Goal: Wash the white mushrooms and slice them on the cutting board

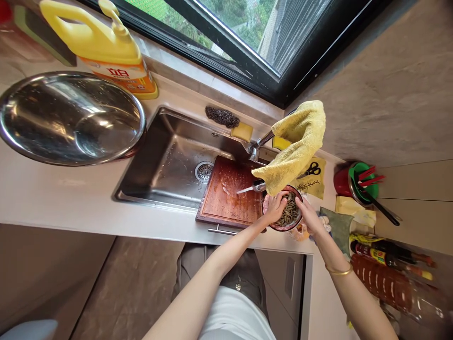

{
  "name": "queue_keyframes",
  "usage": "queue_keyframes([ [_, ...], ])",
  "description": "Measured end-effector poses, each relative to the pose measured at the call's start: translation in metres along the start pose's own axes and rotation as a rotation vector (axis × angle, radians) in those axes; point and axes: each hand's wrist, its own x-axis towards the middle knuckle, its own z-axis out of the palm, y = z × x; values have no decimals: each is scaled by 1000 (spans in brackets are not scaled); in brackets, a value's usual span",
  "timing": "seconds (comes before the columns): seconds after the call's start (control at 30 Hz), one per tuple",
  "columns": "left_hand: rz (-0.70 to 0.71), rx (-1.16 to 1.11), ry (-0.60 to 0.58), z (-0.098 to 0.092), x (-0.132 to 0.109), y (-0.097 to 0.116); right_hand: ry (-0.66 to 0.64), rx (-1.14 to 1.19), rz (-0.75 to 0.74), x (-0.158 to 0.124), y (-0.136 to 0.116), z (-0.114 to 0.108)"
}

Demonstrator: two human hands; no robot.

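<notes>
A small dark-rimmed bowl [297, 225] full of dark green vegetable pieces [289, 212] sits at the right edge of a wet wooden cutting board [226, 193]. My left hand [274, 208] curls over the bowl's left rim with its fingers in the pieces. My right hand [307, 213] grips the bowl's right side, fingers bent onto the contents. A gold bangle circles my right wrist. A faucet [257, 145] draped with a yellow towel [297, 148] hangs just above, water running from its spout onto the board.
A steel sink [170, 160] lies left of the board, with a scourer [222, 116] and sponge behind. A large steel basin [71, 118] and yellow detergent jug [106, 47] stand far left. Scissors [310, 170], a red utensil pot [343, 182] and sauce bottles [389, 259] crowd the right.
</notes>
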Motion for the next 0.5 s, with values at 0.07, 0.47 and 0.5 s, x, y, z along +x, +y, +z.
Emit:
queue_keyframes([
  [0.07,-10,-11,0,1,0,2,-18,-31,-22,0,-3,0],
  [0.47,12,29,22,15,-1,6,-67,-204,-106,-5,-12,-6],
  [0.5,14,58,14,15,-3,6,-67,-214,-114,-5,-10,-5],
])
